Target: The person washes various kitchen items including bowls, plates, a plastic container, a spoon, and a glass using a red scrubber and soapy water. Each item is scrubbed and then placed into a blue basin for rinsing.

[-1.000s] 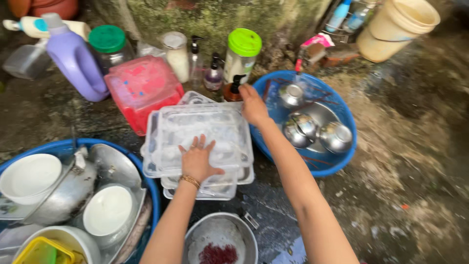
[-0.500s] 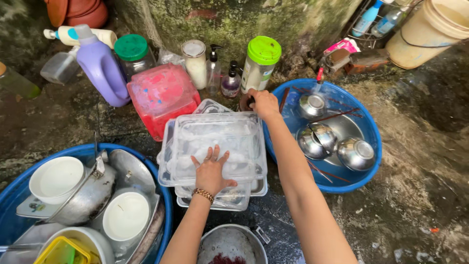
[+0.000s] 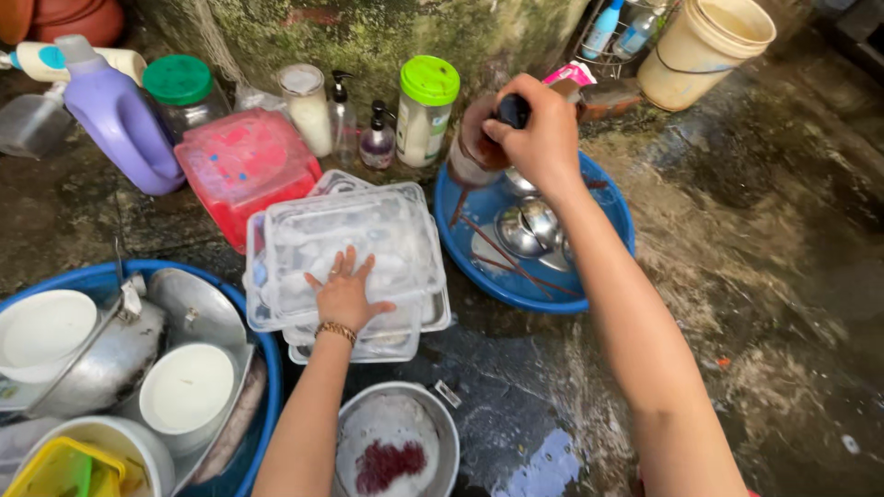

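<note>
Resting flat, left hand [image 3: 345, 296] fingers spread on stacked clear plastic lidded containers [image 3: 345, 241]. Right hand [image 3: 537, 138] fingers pinching a brown pump bottle [image 3: 477, 147], upright, above blue basin [image 3: 603, 207] holding steel bowls [image 3: 522, 230].

Quick count of what's out here: two blue basins, one on the left [image 3: 262, 368] and one on the right [image 3: 543, 293]. Clear plastic containers [image 3: 345, 235] in the middle look like a stack of three, though the lower ones are partly hidden so don't quote me. One red lidded box [image 3: 244, 166]. One purple jug [image 3: 115, 115]. Two green-lidded jars, a dark-green one [image 3: 180, 92] and a lime one [image 3: 426, 109]. Two small pump bottles [image 3: 378, 138]. One cream bucket [image 3: 704, 51]. Two white bowls [image 3: 189, 387] in the left basin. One metal pot [image 3: 396, 446] at the bottom. One yellow tub [image 3: 55, 469]. Steel bowls [image 3: 520, 230] in the right basin: at least two.
</note>
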